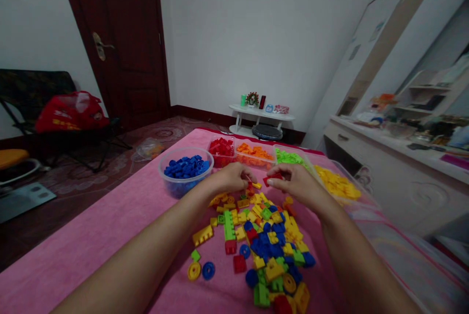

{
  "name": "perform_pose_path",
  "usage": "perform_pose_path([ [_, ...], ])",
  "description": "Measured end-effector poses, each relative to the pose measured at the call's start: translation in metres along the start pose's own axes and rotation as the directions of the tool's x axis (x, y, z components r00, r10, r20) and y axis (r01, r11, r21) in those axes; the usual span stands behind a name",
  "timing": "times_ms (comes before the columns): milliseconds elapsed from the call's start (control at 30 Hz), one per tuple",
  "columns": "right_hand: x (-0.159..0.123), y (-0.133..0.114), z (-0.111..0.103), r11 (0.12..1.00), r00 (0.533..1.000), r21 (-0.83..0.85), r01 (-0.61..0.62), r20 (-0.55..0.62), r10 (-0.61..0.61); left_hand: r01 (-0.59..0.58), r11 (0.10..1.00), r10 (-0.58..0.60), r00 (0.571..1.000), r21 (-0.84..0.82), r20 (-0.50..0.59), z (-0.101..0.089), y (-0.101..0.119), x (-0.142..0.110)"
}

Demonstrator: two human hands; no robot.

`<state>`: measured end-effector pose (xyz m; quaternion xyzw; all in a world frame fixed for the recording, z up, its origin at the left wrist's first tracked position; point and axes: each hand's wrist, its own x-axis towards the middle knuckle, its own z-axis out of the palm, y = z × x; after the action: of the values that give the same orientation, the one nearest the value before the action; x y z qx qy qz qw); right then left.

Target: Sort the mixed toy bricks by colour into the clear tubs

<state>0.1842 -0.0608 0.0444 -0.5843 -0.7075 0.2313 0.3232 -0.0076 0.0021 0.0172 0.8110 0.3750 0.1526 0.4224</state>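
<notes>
My right hand [291, 183] pinches a red toy building block [273, 178] above the far end of a mixed pile of blocks [269, 243]. Close to it, my left hand [234, 177] has its fingers closed over the pile's far edge. What those fingers hold, if anything, I cannot make out; a small yellow block [257, 186] and a reddish piece lie right by the fingertips. Yellow, blue, green and red bricks and wheels make up the pile. A green block column with a red end [229, 231] lies on its near left side.
Beyond the hands stand sorted containers: a round tub of blue blocks [186, 168], then boxes of red [222, 152], orange [254, 154], green [290, 157] and yellow blocks [337, 183]. A pink cloth [120, 236] covers the surface. Clear plastic [414, 255] lies at right.
</notes>
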Motion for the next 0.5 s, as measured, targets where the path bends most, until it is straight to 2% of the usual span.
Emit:
perform_pose_path([
  [67,-0.002,-0.008,-0.003,0.998,0.998,0.064,-0.006,-0.065,0.010,0.046,0.967,-0.040,0.999,-0.250,0.031,0.004,0.004,0.001],
  [100,-0.003,-0.012,-0.003,0.997,0.996,0.078,0.002,-0.088,0.005,0.068,0.923,-0.055,0.998,-0.379,0.045,0.007,0.006,0.001],
  [167,-0.004,-0.017,0.001,0.995,0.992,0.087,0.041,-0.124,-0.030,0.111,0.782,-0.082,0.994,-0.614,0.076,0.012,0.008,0.003],
  [233,-0.004,-0.020,0.006,0.992,0.985,0.086,0.089,-0.157,-0.075,0.180,0.586,-0.110,0.984,-0.790,0.143,0.017,0.009,0.005],
  [300,-0.003,-0.019,0.013,0.988,0.976,0.072,0.138,-0.178,-0.123,0.261,0.388,-0.100,0.965,-0.884,0.241,0.020,0.008,0.007],
  [367,-0.002,-0.017,0.020,0.984,0.971,0.026,0.174,-0.171,-0.167,0.305,0.235,-0.031,0.951,-0.923,0.306,0.021,0.006,0.008],
  [433,-0.001,-0.016,0.024,0.980,0.967,-0.023,0.195,-0.160,-0.197,0.300,0.132,0.038,0.951,-0.945,0.307,0.023,0.004,0.008],
  [500,-0.001,-0.015,0.025,0.977,0.957,-0.036,0.209,-0.198,-0.212,0.315,0.086,0.061,0.945,-0.945,0.320,0.025,0.002,0.009],
])
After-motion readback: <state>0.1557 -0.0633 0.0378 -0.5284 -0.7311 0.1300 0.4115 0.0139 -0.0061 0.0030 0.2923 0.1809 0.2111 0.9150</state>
